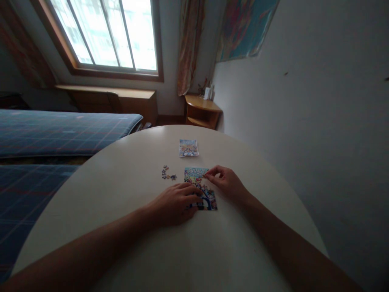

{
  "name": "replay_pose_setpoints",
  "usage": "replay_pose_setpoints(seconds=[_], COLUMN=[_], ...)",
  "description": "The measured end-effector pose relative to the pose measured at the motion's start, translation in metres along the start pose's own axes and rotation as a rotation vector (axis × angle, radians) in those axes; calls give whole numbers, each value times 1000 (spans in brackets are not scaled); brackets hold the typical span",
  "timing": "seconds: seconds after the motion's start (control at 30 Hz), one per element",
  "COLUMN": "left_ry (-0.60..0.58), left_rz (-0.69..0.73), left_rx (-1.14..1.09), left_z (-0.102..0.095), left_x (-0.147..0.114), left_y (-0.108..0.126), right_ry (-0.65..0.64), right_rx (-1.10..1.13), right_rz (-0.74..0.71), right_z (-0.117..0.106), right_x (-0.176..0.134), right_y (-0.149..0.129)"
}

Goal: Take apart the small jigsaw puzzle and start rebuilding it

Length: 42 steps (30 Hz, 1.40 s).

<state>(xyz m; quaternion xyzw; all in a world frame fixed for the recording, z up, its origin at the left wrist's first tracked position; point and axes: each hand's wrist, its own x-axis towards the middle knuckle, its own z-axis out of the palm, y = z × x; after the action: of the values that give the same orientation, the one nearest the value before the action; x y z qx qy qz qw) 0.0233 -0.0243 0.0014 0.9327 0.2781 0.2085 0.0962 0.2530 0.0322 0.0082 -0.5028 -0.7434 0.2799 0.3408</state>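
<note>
A small colourful jigsaw puzzle [209, 199], partly assembled, lies on the white round table in front of me. My left hand [178, 202] rests palm down over its left and lower side, fingers stretched across the picture, holding nothing. At the puzzle's upper right edge, my right hand [223, 180] pinches a small puzzle piece [204, 176] between thumb and forefinger. Several loose puzzle pieces [165, 175] are scattered left of the puzzle. Behind it lies a printed picture sheet [188, 148]. My left hand covers part of the puzzle.
The white table [136, 162] has a rounded far edge. To the left is a mattress with a blue plaid cover [67, 129]. A wooden corner shelf [203, 104] stands beyond the table, and a bare wall [319, 121] runs along the right.
</note>
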Motion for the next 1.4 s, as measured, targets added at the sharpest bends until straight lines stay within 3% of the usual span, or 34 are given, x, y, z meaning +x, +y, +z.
replay_pose_setpoints(seconds=[0.33,0.7,1.1,1.4], left_ry=[-5,-14,-9,11], left_rz=[9,4,-8,11], left_rx=[-8,-10,-4,-17], left_z=[-1,0,-2,0], left_x=[0,0,0,0], left_y=[0,-1,1,0], right_ry=[-51,-24,29,-46], right_rx=[37,-152,-239,-246], right_rz=[-18,-152,-199,-259], right_z=[0,5,6,-1], right_x=[1,2,4,1], right_y=[4,5,0,4])
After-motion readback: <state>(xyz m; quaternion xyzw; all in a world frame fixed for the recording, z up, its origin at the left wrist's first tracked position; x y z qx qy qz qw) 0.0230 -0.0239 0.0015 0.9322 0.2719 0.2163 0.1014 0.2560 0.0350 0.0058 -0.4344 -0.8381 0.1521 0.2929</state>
